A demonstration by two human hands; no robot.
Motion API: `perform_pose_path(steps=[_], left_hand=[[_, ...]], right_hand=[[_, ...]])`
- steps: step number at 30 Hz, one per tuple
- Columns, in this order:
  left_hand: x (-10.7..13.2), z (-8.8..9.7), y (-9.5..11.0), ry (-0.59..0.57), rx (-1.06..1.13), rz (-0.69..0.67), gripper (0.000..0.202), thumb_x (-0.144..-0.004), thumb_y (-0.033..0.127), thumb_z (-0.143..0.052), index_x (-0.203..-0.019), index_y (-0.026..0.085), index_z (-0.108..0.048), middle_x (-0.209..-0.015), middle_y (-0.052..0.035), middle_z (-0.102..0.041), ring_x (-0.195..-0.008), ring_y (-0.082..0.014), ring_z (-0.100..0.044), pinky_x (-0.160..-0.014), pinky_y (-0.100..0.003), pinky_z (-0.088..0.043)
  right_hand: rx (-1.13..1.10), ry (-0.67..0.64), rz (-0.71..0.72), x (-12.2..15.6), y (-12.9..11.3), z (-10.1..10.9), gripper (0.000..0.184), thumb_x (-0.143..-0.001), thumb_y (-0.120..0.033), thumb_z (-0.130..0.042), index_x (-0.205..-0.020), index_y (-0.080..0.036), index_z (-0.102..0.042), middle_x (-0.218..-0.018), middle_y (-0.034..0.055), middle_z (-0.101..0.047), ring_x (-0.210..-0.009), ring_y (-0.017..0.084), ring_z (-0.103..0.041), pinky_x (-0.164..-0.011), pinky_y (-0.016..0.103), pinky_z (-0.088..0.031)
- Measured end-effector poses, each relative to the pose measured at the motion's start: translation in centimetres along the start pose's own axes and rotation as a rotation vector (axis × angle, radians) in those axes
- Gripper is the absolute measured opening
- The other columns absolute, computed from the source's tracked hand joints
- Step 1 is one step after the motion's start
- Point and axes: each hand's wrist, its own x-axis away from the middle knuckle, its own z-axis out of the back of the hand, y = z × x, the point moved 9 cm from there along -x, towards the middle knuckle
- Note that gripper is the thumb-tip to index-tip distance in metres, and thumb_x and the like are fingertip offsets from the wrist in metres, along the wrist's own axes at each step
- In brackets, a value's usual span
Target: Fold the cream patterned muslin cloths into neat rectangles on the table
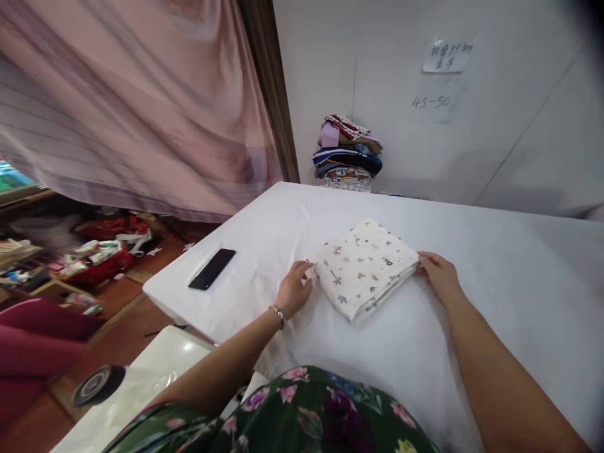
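A folded white cloth (363,267) with small plant and animal prints lies on the white-covered table (264,226), turned so that one corner points towards me. At its left corner, the thumb and fingers of my left hand (295,289) are pinched together on the edge. My right hand (438,274) grips the opposite corner between thumb and fingers. Loose layers show along the cloth's near right edge. A bracelet sits on my left wrist.
A black phone (212,269) lies on the table to the left. Folded clothes are stacked (349,154) beyond the far edge, against the wall. A pink curtain (189,94) hangs at the left, above a cluttered floor with a red container (99,261). A white stool-like surface (160,358) stands below the table.
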Motion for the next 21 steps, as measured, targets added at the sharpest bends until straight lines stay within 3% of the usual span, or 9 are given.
perform_pose_path(steps=[4, 6, 8, 10, 12, 15, 18, 21], left_hand=[[-2.9, 0.0, -4.4, 0.036, -0.073, 0.205, 0.046, -0.072, 0.019, -0.052, -0.119, 0.018, -0.049, -0.120, -0.0082, -0.052, -0.093, -0.0175, -0.057, -0.081, -0.032, -0.048], [-4.1, -0.8, -5.1, 0.009, -0.070, 0.216, 0.049, -0.072, 0.022, -0.054, -0.121, 0.018, -0.048, -0.123, -0.0085, -0.052, -0.102, -0.0201, -0.055, -0.088, -0.033, -0.045], [-4.7, -1.6, -5.3, -0.008, -0.054, 0.204, 0.049, -0.073, 0.022, -0.054, -0.122, 0.018, -0.049, -0.122, -0.0080, -0.055, -0.109, -0.0208, -0.052, -0.094, -0.034, -0.041], [-5.1, -2.2, -5.3, -0.008, -0.012, 0.193, 0.048, -0.074, 0.022, -0.051, -0.122, 0.019, -0.049, -0.120, -0.0062, -0.058, -0.109, -0.0193, -0.052, -0.095, -0.033, -0.040], [-5.2, -2.5, -5.2, -0.003, 0.035, 0.184, 0.044, -0.077, 0.024, -0.048, -0.121, 0.021, -0.050, -0.114, -0.0035, -0.061, -0.104, -0.0171, -0.055, -0.090, -0.030, -0.043], [-5.8, -2.1, -5.1, -0.005, -0.004, 0.156, 0.039, -0.078, 0.023, -0.045, -0.115, 0.024, -0.055, -0.107, -0.0014, -0.065, -0.098, -0.0167, -0.057, -0.084, -0.028, -0.044], [-6.5, -1.1, -4.8, -0.007, -0.184, 0.082, 0.033, -0.077, 0.021, -0.045, -0.105, 0.024, -0.061, -0.099, -0.0031, -0.067, -0.097, -0.0200, -0.057, -0.085, -0.031, -0.042], [-7.0, -0.6, -4.8, -0.030, -0.325, 0.029, 0.029, -0.076, 0.020, -0.045, -0.099, 0.023, -0.063, -0.092, -0.0049, -0.068, -0.094, -0.0224, -0.057, -0.085, -0.034, -0.040]], right_hand=[[0.379, 0.104, 0.225, 0.7, -2.5, 0.3, 0.037, -0.075, -0.037, -0.049, -0.102, -0.018, -0.065, -0.100, 0.0105, -0.063, -0.080, 0.021, -0.059, -0.075, 0.037, -0.047], [0.504, 0.187, 0.390, 2.1, -5.2, 0.1, 0.039, -0.077, -0.036, -0.046, -0.107, -0.018, -0.063, -0.116, 0.0121, -0.056, -0.100, 0.026, -0.054, -0.088, 0.042, -0.043], [0.484, 0.166, 0.547, 4.2, -8.3, -1.4, 0.039, -0.080, -0.036, -0.045, -0.112, -0.018, -0.060, -0.122, 0.0116, -0.053, -0.112, 0.026, -0.047, -0.095, 0.043, -0.038], [0.407, -0.028, 0.627, 6.7, -10.6, -4.4, 0.039, -0.084, -0.038, -0.042, -0.115, -0.020, -0.059, -0.118, 0.0098, -0.056, -0.111, 0.024, -0.049, -0.096, 0.041, -0.038], [0.393, -0.339, 0.626, 9.6, -11.7, -8.7, 0.042, -0.087, -0.042, -0.039, -0.122, -0.024, -0.054, -0.123, 0.0077, -0.055, -0.114, 0.023, -0.049, -0.097, 0.040, -0.038], [0.552, -0.708, 0.692, 14.5, -11.9, -13.9, 0.054, -0.085, -0.051, -0.041, -0.134, -0.027, -0.041, -0.141, 0.0053, -0.036, -0.131, 0.027, -0.028, -0.107, 0.048, -0.019], [0.696, -0.853, 0.692, 16.6, -10.7, -16.0, 0.061, -0.086, -0.054, -0.036, -0.140, -0.026, -0.030, -0.147, 0.0063, -0.021, -0.136, 0.028, -0.013, -0.108, 0.051, -0.007], [0.736, -0.870, 0.686, 16.8, -10.0, -16.4, 0.061, -0.088, -0.054, -0.032, -0.141, -0.025, -0.025, -0.149, 0.0072, -0.015, -0.136, 0.027, -0.009, -0.108, 0.050, -0.004]])
